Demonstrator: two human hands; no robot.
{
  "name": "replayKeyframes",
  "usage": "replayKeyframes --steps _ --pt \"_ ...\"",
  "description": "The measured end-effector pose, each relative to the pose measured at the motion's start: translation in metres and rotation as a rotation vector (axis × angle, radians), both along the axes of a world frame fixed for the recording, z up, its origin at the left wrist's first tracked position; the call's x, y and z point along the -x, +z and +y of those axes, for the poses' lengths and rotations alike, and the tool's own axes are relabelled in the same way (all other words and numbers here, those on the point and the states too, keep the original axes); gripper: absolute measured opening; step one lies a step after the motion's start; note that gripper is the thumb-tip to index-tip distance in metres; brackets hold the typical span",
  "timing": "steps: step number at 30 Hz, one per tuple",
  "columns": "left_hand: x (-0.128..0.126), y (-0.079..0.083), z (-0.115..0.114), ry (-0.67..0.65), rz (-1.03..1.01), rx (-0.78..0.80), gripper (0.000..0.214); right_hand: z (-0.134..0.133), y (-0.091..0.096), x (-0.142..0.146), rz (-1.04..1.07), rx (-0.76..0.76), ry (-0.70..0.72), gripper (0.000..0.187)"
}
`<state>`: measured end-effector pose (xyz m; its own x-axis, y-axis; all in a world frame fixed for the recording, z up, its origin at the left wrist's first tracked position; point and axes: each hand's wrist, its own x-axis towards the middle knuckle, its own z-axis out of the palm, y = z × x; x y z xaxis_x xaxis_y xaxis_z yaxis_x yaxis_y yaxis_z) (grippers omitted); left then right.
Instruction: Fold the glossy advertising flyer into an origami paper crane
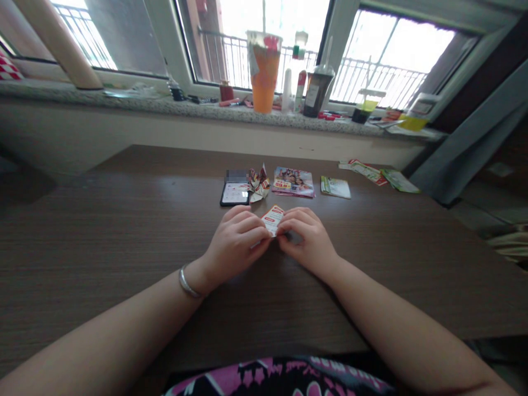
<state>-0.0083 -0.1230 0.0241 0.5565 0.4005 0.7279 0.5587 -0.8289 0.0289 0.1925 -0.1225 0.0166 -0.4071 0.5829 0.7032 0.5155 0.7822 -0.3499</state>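
Note:
A small printed piece of paper (273, 218), white with red and orange marks, is held between my two hands just above the brown table. My left hand (239, 235) pinches its near left edge; a silver bracelet (187, 282) circles that wrist. From the other side, my right hand (306, 237) pinches the near right edge, thumb and forefinger together. The paper looks folded, with its far corner pointing away from me. Just beyond my left hand lie a phone (235, 192) with a lit screen and a folded paper shape (259, 186) with pointed tips.
A stack of colourful flyers (293, 182) and a smaller paper stack (335, 187) lie behind my right hand. More leaflets (371, 172) sit at the far right of the table (124, 231). Drink cups, including an orange one (264, 77), and bottles line the windowsill (214, 111).

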Motion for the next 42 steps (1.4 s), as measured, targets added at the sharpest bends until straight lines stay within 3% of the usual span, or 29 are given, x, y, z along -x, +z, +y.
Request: replayKeyframes --steps 42 --pt "0.0041 -0.0022 0.0041 -0.004 0.044 -0.075 0.006 0.0066 -0.0017 -0.0082 -0.146 -0.072 -0.113 0.006"
